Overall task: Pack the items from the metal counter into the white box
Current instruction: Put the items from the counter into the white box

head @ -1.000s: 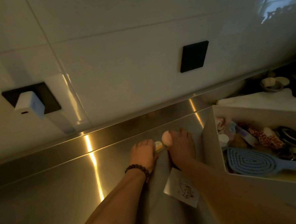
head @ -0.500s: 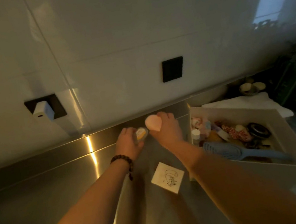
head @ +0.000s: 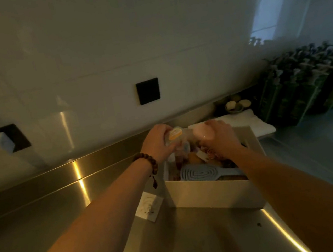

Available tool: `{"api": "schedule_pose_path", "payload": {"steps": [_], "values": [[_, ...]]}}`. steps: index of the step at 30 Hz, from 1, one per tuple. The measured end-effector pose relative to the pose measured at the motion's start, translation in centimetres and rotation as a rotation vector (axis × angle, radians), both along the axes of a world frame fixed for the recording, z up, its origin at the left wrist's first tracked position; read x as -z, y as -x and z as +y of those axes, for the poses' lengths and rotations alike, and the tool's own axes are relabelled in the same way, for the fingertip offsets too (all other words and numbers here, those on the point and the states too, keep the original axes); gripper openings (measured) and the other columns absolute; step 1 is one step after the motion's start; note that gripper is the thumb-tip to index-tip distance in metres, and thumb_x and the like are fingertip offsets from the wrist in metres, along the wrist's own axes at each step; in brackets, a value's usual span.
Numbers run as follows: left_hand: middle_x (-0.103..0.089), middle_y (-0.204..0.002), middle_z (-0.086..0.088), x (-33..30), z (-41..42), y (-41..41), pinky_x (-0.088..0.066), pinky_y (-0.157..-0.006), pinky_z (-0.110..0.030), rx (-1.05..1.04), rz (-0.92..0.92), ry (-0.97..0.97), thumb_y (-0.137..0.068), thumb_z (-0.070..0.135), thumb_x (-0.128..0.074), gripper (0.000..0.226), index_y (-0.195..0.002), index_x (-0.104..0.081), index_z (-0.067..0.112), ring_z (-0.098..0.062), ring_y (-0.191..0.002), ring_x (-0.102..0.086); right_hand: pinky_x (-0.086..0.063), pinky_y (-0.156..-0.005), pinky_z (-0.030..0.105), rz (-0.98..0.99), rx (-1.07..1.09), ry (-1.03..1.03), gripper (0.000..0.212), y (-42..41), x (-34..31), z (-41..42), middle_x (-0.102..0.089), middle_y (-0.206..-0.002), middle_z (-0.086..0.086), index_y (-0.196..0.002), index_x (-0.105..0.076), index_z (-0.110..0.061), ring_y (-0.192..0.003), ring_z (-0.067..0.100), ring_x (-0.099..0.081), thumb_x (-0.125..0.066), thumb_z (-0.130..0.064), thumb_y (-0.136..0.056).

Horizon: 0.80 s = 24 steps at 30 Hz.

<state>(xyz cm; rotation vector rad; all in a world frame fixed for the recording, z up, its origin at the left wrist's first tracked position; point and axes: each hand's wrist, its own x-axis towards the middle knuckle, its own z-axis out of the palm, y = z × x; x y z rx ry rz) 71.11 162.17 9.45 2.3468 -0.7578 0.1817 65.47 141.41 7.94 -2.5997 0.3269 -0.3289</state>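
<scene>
— What have you got in your hands?

— My left hand [head: 157, 143] has its fingers curled round a small clear tub with a yellow lid [head: 174, 135]. My right hand [head: 217, 137] grips a pale pink rounded thing [head: 202, 131]; I can't make out what it is in this dim light. Both are held above the far end of the white box [head: 213, 194], side by side and almost touching.

— Where does the box stand?

— On the metal counter [head: 65, 207], in front of me and a little to the right. It is open, and a blue hairbrush [head: 201, 172] lies across the near part of it, on top of a jumble of small things I can't tell apart.

— Anything on the counter itself?

— A small white card [head: 149, 207] with a dark drawing lies flat just left of the box, partly under my left forearm. A bead bracelet [head: 148, 161] sits on that wrist.

— And the room?

— The counter is brushed steel with bright streaks of reflected light and a low raised edge along the back. Behind it runs a white tiled wall [head: 84, 51] with a black square plate [head: 148, 91], and further left another black plate with a white plug [head: 0, 143] in it. Past the box a folded white cloth [head: 256, 122] lies on the counter, a small bowl [head: 237, 106] behind it, and dark green crates [head: 307, 81] at the right.
</scene>
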Motion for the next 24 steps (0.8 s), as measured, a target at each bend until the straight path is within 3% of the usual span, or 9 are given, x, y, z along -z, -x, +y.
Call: {"api": "schedule_pose_path", "payload": {"steps": [3,6,9,14,18,21,24], "values": [[-0.053,-0.113,-0.007,0.4,-2.2,0.5,-0.038,-0.083,-0.023,0.029,0.027,-0.039,-0.077,0.02,-0.072,0.044,-0.117,-0.055,0.012,-0.021,-0.102,-0.052,-0.045,-0.081,0.03,0.114,-0.039,-0.056,0.046,1.0,1.1,-1.6,-0.061,-0.12,0.007,-0.115,-0.058,-0.028,-0.097,0.02,-0.059,-0.073,-0.036,-0.072],[-0.053,-0.114,-0.006,0.8,-3.8,0.6,-0.041,-0.086,-0.025,0.043,0.056,-0.095,-0.075,0.02,-0.074,0.046,-0.116,-0.055,0.013,-0.021,-0.104,-0.051,-0.044,-0.094,0.036,0.185,-0.146,-0.04,0.064,1.4,2.9,-1.9,-0.059,-0.124,0.003,-0.126,-0.054,-0.026,-0.114,0.022,-0.054,-0.08,-0.031,-0.067],[-0.052,-0.12,-0.004,1.3,-4.7,0.7,-0.039,-0.086,-0.023,0.064,0.078,-0.136,-0.076,0.023,-0.074,0.047,-0.117,-0.054,0.015,-0.019,-0.109,-0.049,-0.038,-0.102,0.04,0.2,-0.187,-0.067,0.069,1.4,4.3,-2.2,-0.054,-0.131,0.002,-0.131,-0.05,-0.023,-0.121,0.022,-0.048,-0.08,-0.028,-0.069],[-0.057,-0.114,0.002,1.9,-6.1,0.7,-0.036,-0.079,-0.02,0.117,0.111,-0.185,-0.078,0.026,-0.072,0.035,-0.108,-0.055,0.022,-0.015,-0.103,-0.052,-0.039,-0.103,0.04,0.189,-0.201,-0.091,0.069,1.1,4.8,-3.1,-0.055,-0.132,0.003,-0.135,-0.045,-0.025,-0.12,0.022,-0.05,-0.075,-0.032,-0.074],[-0.06,-0.111,0.001,2.9,-7.9,0.8,-0.04,-0.083,-0.026,0.126,0.138,-0.241,-0.08,0.026,-0.069,0.029,-0.106,-0.057,0.022,-0.017,-0.102,-0.053,-0.041,-0.1,0.04,0.208,-0.19,-0.111,0.056,1.3,4.4,-4.9,-0.056,-0.128,0.004,-0.13,-0.05,-0.024,-0.117,0.023,-0.051,-0.071,-0.034,-0.08],[-0.061,-0.108,-0.002,3.2,-9.5,0.8,-0.046,-0.083,-0.033,0.141,0.15,-0.27,-0.082,0.027,-0.064,0.02,-0.101,-0.056,0.027,-0.021,-0.1,-0.056,-0.038,-0.102,0.037,0.171,-0.121,-0.116,0.057,1.6,3.6,-6.8,-0.047,-0.136,0.008,-0.135,-0.047,-0.017,-0.122,0.024,-0.047,-0.07,-0.023,-0.083],[-0.061,-0.108,0.003,3.2,-11.8,0.9,-0.046,-0.085,-0.034,0.127,0.096,-0.312,-0.08,0.037,-0.066,0.033,-0.11,-0.058,0.026,-0.018,-0.099,-0.055,-0.035,-0.103,0.032,0.071,-0.086,-0.081,0.053,2.0,2.4,-8.7,-0.046,-0.138,0.009,-0.135,-0.047,-0.013,-0.123,0.024,-0.046,-0.067,-0.018,-0.085]]}}
